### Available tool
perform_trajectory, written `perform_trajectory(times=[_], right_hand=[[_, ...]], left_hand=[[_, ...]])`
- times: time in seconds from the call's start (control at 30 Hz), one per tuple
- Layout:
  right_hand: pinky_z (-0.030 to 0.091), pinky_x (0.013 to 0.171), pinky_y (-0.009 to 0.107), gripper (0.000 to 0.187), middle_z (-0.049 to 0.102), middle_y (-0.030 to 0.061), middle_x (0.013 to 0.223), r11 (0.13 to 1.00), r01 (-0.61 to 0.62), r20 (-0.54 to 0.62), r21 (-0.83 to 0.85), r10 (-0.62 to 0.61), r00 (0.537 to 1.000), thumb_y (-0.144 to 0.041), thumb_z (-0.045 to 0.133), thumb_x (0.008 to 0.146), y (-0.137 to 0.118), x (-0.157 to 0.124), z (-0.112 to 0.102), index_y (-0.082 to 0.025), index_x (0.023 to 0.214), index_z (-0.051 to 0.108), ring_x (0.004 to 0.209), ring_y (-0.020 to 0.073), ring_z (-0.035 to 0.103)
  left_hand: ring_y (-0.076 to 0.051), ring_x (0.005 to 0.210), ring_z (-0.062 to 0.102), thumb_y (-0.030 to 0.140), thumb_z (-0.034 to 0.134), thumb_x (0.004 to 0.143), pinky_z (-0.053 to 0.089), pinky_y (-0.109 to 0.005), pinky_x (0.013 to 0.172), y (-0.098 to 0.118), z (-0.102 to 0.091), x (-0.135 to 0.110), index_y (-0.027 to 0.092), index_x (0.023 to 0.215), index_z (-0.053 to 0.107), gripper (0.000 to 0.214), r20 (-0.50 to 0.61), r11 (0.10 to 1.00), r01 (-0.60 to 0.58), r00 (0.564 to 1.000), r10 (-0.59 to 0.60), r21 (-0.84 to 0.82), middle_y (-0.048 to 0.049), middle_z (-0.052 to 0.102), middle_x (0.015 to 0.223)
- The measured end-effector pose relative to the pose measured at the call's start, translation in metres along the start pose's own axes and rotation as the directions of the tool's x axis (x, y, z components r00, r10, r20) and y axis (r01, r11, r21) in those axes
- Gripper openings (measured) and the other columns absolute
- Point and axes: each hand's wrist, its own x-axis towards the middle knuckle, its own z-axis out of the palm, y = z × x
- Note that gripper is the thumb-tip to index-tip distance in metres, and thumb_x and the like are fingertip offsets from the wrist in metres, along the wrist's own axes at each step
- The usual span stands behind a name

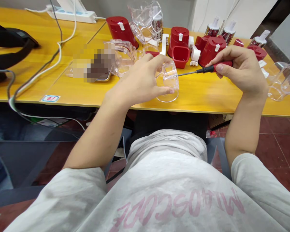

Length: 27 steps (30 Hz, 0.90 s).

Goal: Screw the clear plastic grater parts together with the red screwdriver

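Near the table's front edge, my left hand [149,77] is closed around a clear plastic housing [171,79], thumb below and fingers over the top. My right hand [239,69] grips a screwdriver [223,66] by its red and black handle. The screwdriver's metal shaft points left and its tip meets the right side of the clear housing; whether a screw sits there is too small to tell. Just behind the housing stands a small red tray-like part [180,57], with a white plastic piece [195,54] beside it.
Red housings [120,30] and metal grater drums [212,28] line the table's back. Clear plastic parts lie at left [123,56] and right [284,82]. Cables [59,53] run from a power strip [72,15] across the yellow table [74,93]. A black strapped device [12,45] sits far left.
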Motion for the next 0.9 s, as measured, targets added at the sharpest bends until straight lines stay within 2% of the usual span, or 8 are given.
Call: perform_trajectory(times=[0.2,0.37,0.53,0.67,0.77,0.9], right_hand=[[0.049,0.074,0.05,0.05,0.078,0.0032,0.089,0.998,-0.039,0.013,0.054,0.039,0.999,-0.089,0.111,0.096,0.002,0.004,0.007,-0.042,0.105,0.098,0.076,0.0275,0.057],[0.033,0.065,0.047,0.046,0.074,0.0027,0.083,0.993,-0.065,0.004,0.099,0.065,0.998,-0.086,0.106,0.101,0.013,0.01,0.015,-0.042,0.094,0.095,0.069,0.0238,0.041],[0.041,0.064,0.052,0.052,0.063,0.0029,0.073,0.995,-0.061,-0.043,0.076,0.064,0.997,-0.093,0.107,0.092,0.02,0.014,0.017,-0.044,0.084,0.089,0.065,0.0258,0.044],[0.046,0.066,0.055,0.047,0.071,0.0036,0.076,0.997,-0.074,-0.034,0.036,0.075,0.997,-0.093,0.109,0.088,0.014,0.011,0.014,-0.049,0.088,0.093,0.069,0.0275,0.046],[0.044,0.064,0.051,0.042,0.07,0.0007,0.075,0.999,-0.017,-0.053,0.032,0.019,0.998,-0.089,0.111,0.086,0.01,0.008,0.01,-0.049,0.093,0.098,0.065,0.0253,0.046],[0.054,0.071,0.053,0.038,0.087,-0.0025,0.097,0.999,0.025,-0.056,0.031,-0.023,0.998,-0.079,0.117,0.085,0.011,0.006,0.006,-0.05,0.103,0.101,0.074,0.0288,0.063]], left_hand=[[-0.054,0.163,0.067,0.064,0.108,0.092,0.059,-0.076,0.143,-0.001,0.001,0.0,0.048,0.158,0.076,0.075,-0.002,1.0,0.006,1.0,-0.006,-0.022,-0.0097,0.076,0.158],[-0.054,0.157,0.072,0.061,0.107,0.09,0.058,-0.077,0.143,0.0,0.0,0.0,0.047,0.158,0.078,0.075,0.0,1.0,0.014,1.0,-0.014,-0.016,-0.0107,0.077,0.155],[-0.054,0.155,0.073,0.065,0.107,0.088,0.058,-0.078,0.142,0.0,0.0,0.001,0.048,0.158,0.079,0.077,-0.007,1.0,0.015,1.0,-0.015,-0.01,-0.0103,0.079,0.153],[-0.053,0.155,0.073,0.065,0.107,0.089,0.059,-0.077,0.142,0.0,0.001,0.001,0.049,0.158,0.079,0.076,-0.012,1.0,0.015,1.0,-0.015,-0.006,-0.0095,0.079,0.153],[-0.054,0.157,0.072,0.067,0.107,0.089,0.06,-0.076,0.141,0.0,0.001,0.0,0.051,0.159,0.079,0.077,-0.014,1.0,0.014,1.0,-0.015,-0.008,-0.0087,0.08,0.154],[-0.054,0.158,0.07,0.067,0.108,0.089,0.059,-0.076,0.142,-0.002,0.001,0.0,0.05,0.159,0.079,0.078,-0.013,1.0,0.011,1.0,-0.011,-0.015,-0.0088,0.079,0.155]])
